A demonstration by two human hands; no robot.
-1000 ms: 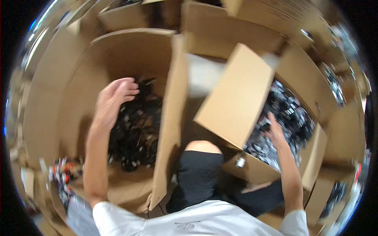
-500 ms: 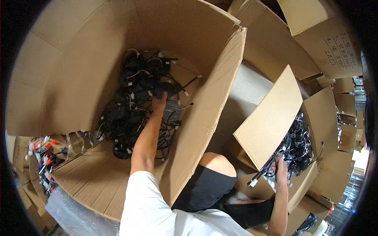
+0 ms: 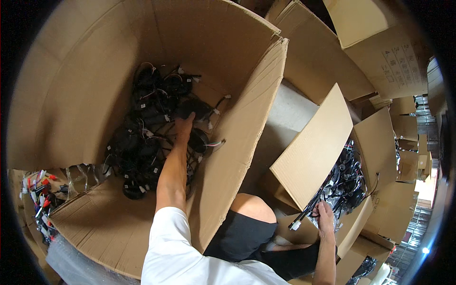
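Note:
Inside the large cardboard box, my left hand (image 3: 184, 127) is closed on a black rounded part (image 3: 195, 109) among the pile. Beside my wrist, a black round part (image 3: 198, 140) with a pale wire lead rests against other pieces. Several similar black parts (image 3: 140, 142) with thin wires and small white connectors lie heaped around them. To the right, my right hand (image 3: 325, 217) has curled fingers on black cables (image 3: 311, 209) at the near edge of a smaller open carton. That carton holds tangled black wiring (image 3: 349, 183) and clear plastic; the fingertips are partly hidden.
The large box's right wall (image 3: 249, 142) stands between my arms. A raised flap (image 3: 313, 147) leans over the smaller carton. Coloured connectors (image 3: 42, 199) lie at far left, above bubble wrap (image 3: 85, 259). More cartons (image 3: 323, 52) stand behind.
The view has shifted slightly. My left hand has shifted the black part, and a round part with a wire lead now shows beside the wrist. My right hand has moved slightly nearer along the cables.

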